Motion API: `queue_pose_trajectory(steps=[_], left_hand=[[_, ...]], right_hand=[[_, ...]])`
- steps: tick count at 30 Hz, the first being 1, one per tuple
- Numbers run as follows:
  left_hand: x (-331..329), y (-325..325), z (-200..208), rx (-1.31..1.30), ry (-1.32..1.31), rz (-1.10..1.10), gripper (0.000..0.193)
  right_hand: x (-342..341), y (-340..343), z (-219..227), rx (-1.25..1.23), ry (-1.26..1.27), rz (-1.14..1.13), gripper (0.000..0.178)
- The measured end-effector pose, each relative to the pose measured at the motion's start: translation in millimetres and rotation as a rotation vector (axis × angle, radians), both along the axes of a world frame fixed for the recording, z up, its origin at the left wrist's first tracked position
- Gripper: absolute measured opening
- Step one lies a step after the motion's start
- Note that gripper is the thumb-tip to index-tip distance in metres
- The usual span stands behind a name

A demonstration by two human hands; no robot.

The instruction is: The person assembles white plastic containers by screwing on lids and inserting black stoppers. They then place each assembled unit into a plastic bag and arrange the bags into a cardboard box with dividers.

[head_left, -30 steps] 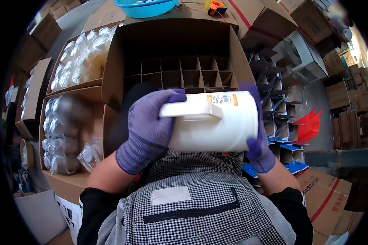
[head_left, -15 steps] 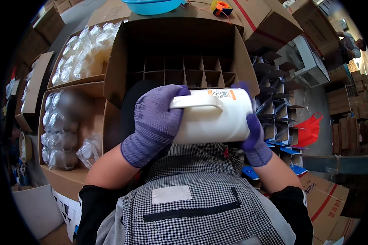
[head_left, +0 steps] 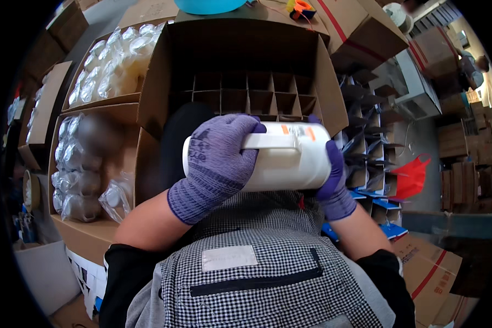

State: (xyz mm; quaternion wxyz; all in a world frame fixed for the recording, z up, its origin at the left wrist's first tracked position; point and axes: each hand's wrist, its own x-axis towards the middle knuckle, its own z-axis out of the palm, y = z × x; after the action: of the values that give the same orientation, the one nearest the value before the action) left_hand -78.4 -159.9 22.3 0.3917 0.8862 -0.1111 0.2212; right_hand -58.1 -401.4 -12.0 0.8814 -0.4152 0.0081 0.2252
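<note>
A white jug (head_left: 281,167) with a long handle and an orange-and-white label lies on its side in the air, above my lap. My left hand (head_left: 221,153), in a purple knit glove, is closed around the handle. At the jug's right end my right hand (head_left: 334,180), gloved the same way, grips it, with the thumb in front and the other fingers mostly hidden behind. Just beyond the jug stands an open cardboard box (head_left: 240,46) with a grid of cardboard dividers (head_left: 262,101) inside.
On the left, two cardboard boxes hold plastic-wrapped jars (head_left: 79,156). A blue basin (head_left: 210,5) and an orange tape dispenser (head_left: 300,8) sit at the back. To the right are loose dividers (head_left: 361,123), a red bag (head_left: 411,177) and cartons (head_left: 429,270). A person (head_left: 470,68) is far right.
The jug has shifted slightly left and tilted a little, its left end now showing past my left hand. My right hand has moved slightly left with it. Both hands keep their grip.
</note>
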Motion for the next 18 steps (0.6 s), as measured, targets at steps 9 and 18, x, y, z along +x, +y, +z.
queue_pose_trajectory(steps=[9,18], left_hand=[[16.0,26.2,2.6,-0.415,0.748,-0.247,0.027],[3.8,18.3,-54.0,-0.285,0.654,-0.107,0.028]], right_hand=[[-20.9,-19.8,57.9,-0.740,-0.882,0.246,0.130],[-33.2,-12.9,19.8,-0.732,-0.492,0.215,0.140]])
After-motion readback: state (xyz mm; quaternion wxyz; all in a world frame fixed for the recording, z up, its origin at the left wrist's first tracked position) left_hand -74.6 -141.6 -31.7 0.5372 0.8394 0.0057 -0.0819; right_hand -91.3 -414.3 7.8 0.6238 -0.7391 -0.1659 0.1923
